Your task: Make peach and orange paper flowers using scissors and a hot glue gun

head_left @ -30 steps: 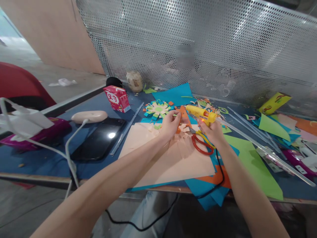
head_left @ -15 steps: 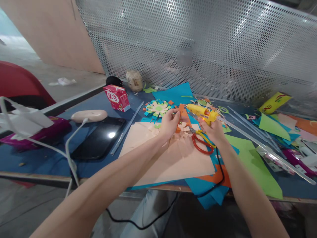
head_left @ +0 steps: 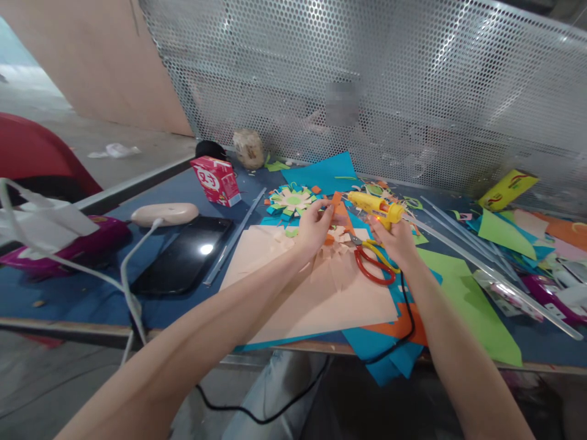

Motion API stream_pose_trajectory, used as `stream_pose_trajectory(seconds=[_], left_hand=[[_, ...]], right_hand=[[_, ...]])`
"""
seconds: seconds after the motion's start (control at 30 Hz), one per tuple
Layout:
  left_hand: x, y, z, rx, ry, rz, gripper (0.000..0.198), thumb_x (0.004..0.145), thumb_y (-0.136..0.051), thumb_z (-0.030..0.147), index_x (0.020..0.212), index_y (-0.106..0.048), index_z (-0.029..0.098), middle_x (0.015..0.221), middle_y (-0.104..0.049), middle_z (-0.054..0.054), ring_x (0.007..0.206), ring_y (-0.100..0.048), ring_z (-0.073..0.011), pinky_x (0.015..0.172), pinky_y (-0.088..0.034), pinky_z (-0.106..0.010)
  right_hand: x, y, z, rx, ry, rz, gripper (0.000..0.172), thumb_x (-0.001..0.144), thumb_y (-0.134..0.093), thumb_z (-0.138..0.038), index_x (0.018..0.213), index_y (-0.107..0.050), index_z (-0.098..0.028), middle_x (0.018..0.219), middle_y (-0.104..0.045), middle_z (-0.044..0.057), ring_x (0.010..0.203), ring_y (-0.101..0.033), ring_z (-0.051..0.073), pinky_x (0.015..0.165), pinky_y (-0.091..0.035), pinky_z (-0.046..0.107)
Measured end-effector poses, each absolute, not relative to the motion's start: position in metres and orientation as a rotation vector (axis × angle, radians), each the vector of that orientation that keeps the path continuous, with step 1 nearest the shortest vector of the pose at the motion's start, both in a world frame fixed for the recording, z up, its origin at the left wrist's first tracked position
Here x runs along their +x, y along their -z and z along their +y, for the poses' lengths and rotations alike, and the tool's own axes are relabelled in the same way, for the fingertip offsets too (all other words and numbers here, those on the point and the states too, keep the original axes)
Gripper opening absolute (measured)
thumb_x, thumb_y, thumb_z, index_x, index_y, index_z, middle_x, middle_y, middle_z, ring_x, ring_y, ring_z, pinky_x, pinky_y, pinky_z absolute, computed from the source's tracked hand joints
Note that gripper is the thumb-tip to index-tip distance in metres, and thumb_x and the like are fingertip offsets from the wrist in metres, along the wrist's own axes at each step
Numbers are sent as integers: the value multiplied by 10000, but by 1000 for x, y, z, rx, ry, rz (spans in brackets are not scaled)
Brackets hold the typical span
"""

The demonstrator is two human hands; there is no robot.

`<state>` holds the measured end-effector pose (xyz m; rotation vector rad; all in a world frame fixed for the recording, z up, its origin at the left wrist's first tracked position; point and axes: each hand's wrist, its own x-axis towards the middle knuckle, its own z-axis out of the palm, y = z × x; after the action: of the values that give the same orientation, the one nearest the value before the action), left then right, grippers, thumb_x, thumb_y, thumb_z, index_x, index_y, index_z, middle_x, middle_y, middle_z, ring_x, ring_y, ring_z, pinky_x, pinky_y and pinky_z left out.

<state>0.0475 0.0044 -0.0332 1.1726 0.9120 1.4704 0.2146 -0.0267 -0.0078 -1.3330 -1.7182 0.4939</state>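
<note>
My right hand [head_left: 392, 240] grips a yellow hot glue gun [head_left: 375, 207] by its handle, nozzle pointing left, a clear glue stick trailing from its back. My left hand [head_left: 314, 227] pinches a small orange paper strip [head_left: 336, 200] just in front of the nozzle. Both hands hover over a large peach paper sheet [head_left: 316, 293]. Red-handled scissors [head_left: 372, 265] lie on the sheet under my right hand. A paper flower [head_left: 292, 201] in cream, green and blue lies just beyond my left hand.
A black phone [head_left: 186, 256], a pink oval device [head_left: 164, 214] with a white cable and a red carton [head_left: 216, 179] lie at left. Green, blue and orange sheets [head_left: 463, 293], clear glue sticks [head_left: 477, 260] and a yellow packet [head_left: 507, 190] crowd the right. Perforated metal screen [head_left: 413, 91] behind.
The glue gun and the orange strip have come slightly closer together and a little higher. Both arms otherwise stay in place.
</note>
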Motion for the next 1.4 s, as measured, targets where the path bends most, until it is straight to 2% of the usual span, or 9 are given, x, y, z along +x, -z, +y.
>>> stream_pose_trajectory(seconds=[0.47,0.77,0.93,1.07,1.17,1.27,1.4], left_hand=[[44,36,12,1157,-1427,1000,64,843,-457,252,841,-481,193,593,-659,-3,556,-670,-151,461,-389,-196],[44,28,5,1159,-1455,937,64,853,-456,244,874,-487,193,602,-658,5,573,-674,-158,583,-485,-246],[43,25,3,1151,-1466,945,62,858,-447,244,856,-475,189,622,-658,9,526,-656,-135,515,-450,-215],[43,28,5,1172,-1461,965,73,873,-410,232,842,-463,194,642,-660,13,516,-640,-101,434,-367,-175],[44,28,6,1135,-1443,989,54,875,-408,225,845,-442,195,663,-667,10,512,-632,-100,426,-350,-177],[45,27,5,1107,-1437,1005,48,876,-417,229,838,-422,199,700,-680,0,534,-641,-110,445,-373,-187],[45,28,5,1096,-1459,1000,73,877,-423,213,806,-414,199,716,-686,-11,547,-649,-116,477,-407,-197]], right_hand=[[214,8,-28,-1397,-490,-1777,351,786,-475,-492,747,-592,-164,471,-425,-36,463,-416,121,510,-353,257],[213,5,-26,-1395,-436,-1732,321,779,-498,-463,788,-631,-170,443,-422,-32,490,-470,152,530,-378,269],[222,3,-19,-1472,-437,-1544,261,769,-528,-439,704,-580,-191,456,-508,-14,428,-476,143,515,-410,279],[237,2,-10,-1736,-428,-1206,379,765,-523,-503,536,-525,-200,437,-524,25,465,-518,165,473,-397,276],[248,7,-1,-1793,-577,-1039,396,795,-498,-497,539,-522,-196,431,-532,36,470,-533,162,430,-390,256],[252,14,6,-1729,-849,-885,328,842,-464,-445,658,-543,-186,452,-541,12,421,-517,123,392,-383,220],[248,21,9,-1707,-1027,-811,250,858,-450,-397,744,-525,-187,461,-524,-26,363,-477,92,343,-363,197]])
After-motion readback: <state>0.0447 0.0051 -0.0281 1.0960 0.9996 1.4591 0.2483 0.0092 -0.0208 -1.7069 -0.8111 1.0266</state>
